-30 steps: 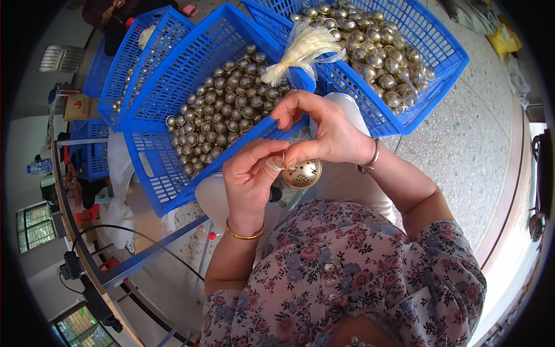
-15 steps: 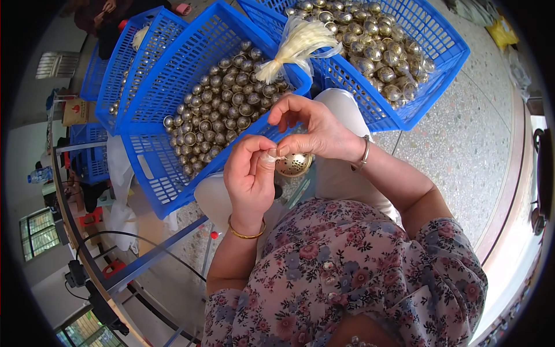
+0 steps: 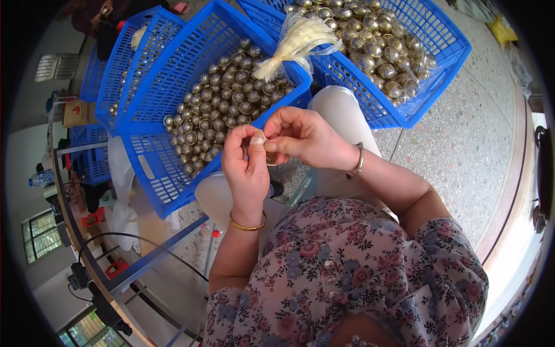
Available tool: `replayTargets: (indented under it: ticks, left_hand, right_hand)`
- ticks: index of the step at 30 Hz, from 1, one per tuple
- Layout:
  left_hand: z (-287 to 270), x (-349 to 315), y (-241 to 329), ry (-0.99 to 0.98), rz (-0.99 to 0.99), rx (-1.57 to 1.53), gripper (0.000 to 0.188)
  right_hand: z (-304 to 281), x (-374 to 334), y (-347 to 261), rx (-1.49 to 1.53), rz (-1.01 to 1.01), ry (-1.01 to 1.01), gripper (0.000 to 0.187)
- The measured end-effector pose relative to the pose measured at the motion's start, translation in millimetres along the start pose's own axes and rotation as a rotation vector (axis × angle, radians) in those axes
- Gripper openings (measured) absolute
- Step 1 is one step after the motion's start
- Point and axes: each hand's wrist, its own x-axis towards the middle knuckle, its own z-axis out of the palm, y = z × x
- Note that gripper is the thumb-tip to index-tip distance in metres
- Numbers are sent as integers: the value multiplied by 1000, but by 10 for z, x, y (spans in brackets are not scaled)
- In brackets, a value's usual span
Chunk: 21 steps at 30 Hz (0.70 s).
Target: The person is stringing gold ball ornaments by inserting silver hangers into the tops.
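Both of my hands meet in front of my lap with their fingertips together. My left hand [image 3: 244, 159] is closed in a pinch, with a whitish wrap around the thumb tip. From the right, my right hand [image 3: 309, 139] pinches at the same spot. A thin pale ribbon seems to be between the fingertips, mostly covered by them. Just below the right fingers, part of a perforated metal ball [image 3: 271, 158] shows; the rest is hidden. A bundle of pale ribbons [image 3: 303, 41], tied near one end, lies over the rim of the basket ahead.
A blue plastic basket [image 3: 141, 153] ahead holds many small metal balls [image 3: 222, 95]. Another blue basket [image 3: 439, 95] at the right holds more balls [image 3: 376, 43]. Further baskets [image 3: 107, 95] stand at the left, beside a curved table edge [image 3: 75, 222]. My knees [image 3: 341, 113] are close below my hands.
Both hands have moved slightly left and closer together, and the right fingers have curled in. The metal ball, largely visible before, is now mostly hidden behind the right hand.
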Motion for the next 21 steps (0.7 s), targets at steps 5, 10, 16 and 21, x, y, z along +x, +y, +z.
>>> replayTargets:
  ticks: [5, 10, 16, 21]
  left_hand:
    - [-77, 1, -39, -63, -100, -97, 5]
    - [-131, -2, -56, -154, -265, -349, 7]
    - [-120, -35, -51, -117, -294, -336, 10]
    - [2, -77, 16, 21, -111, -170, 7]
  right_hand:
    - [-48, 23, 7, -812, -592, 130, 3]
    - [-31, -54, -61, -716, -353, 151, 3]
    - [-90, -74, -77, -436, -150, 42, 4]
    - [-84, -81, -92, -302, -90, -6, 6]
